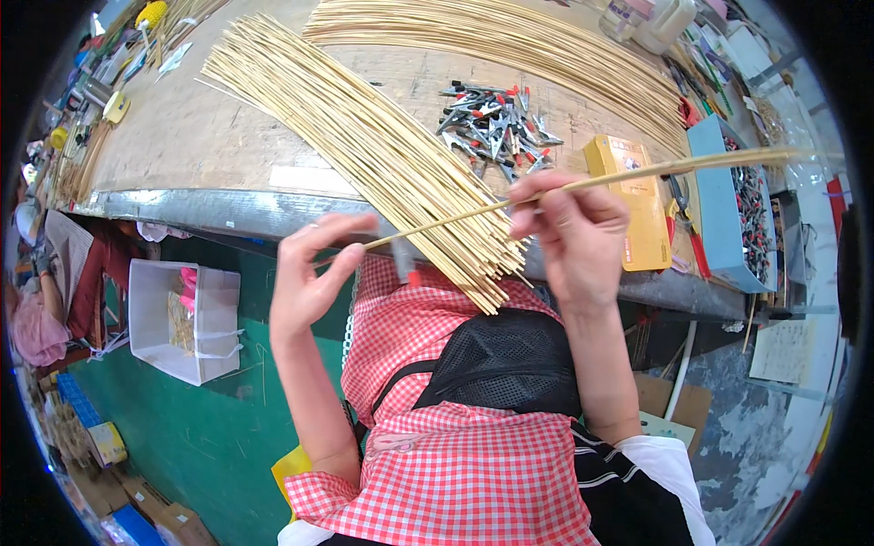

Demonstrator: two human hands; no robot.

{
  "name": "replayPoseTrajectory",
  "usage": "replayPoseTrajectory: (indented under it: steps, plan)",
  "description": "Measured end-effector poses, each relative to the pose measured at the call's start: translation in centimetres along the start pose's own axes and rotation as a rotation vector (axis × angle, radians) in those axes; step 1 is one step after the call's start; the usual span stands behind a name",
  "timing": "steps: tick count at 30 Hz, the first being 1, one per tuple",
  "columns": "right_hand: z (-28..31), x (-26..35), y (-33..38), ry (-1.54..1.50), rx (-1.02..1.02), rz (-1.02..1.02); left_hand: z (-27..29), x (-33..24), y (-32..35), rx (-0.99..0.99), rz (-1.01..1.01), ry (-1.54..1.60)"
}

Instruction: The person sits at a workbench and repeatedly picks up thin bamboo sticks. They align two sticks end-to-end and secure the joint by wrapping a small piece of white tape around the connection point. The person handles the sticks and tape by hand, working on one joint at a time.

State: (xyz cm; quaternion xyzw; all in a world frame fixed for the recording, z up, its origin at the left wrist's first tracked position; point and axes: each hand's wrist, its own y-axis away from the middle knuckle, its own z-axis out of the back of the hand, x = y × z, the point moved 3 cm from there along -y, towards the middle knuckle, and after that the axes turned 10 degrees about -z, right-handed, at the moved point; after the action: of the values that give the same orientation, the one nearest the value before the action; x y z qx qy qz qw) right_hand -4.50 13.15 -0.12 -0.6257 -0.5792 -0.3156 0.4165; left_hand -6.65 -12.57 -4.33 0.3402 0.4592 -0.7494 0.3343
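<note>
My right hand [574, 223] pinches a thin bundle of pale bamboo sticks [674, 167] between thumb and fingers. The bundle slants from upper right down to its narrow left end. There my left hand [314, 273] has its thumb and forefinger apart, the stick end close to the thumb tip. A spring clamp [403, 257] with a red tip, blurred, is just right of the left fingers; whether anything supports it I cannot tell. Beneath both hands lies a large pile of similar sticks [364, 155], its near ends overhanging the table edge above my red checked apron [492, 473].
Loose spring clamps [496, 127] lie heaped on the wooden table [246, 136]. More long sticks [510, 45] curve along the back. At right are a yellow box [642, 214], red-handled pliers [696, 246] and a blue box [719, 209] of clamps. A white bin [214, 291] stands left on the floor.
</note>
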Motion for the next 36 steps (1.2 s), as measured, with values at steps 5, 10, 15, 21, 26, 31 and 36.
replayPoseTrajectory:
  steps: [5, 10, 15, 21, 26, 31, 36]
  plan:
    - [-5.2, -3.7, 2.2, -0.005, 0.162, -0.234, -0.2, -7.8, -0.6, -0.118, -0.184, -0.347]
    - [-7.2, -7.0, 4.2, 0.194, 0.210, -0.172, -3.2, -10.0, -0.3, -0.132, -0.310, -0.248]
    - [-6.6, -6.3, 3.7, 0.496, 0.376, -0.168, -3.1, -9.7, -0.2, -0.151, -0.282, -0.317]
    - [-4.0, 0.3, 2.2, 0.523, 0.129, -0.102, -2.5, -8.6, -0.3, -0.101, -0.280, -0.354]
    - [-2.2, 1.5, 1.8, 0.213, 0.113, -0.054, -3.3, -8.2, -0.2, -0.045, -0.270, -0.275]
    - [-1.9, 0.6, 1.9, 0.217, 0.050, -0.060, -2.9, -7.8, -0.4, 0.019, -0.255, -0.259]
    - [-2.3, -0.1, 1.9, 0.274, 0.125, -0.017, -3.7, -6.3, -0.7, 0.057, -0.192, 0.010]
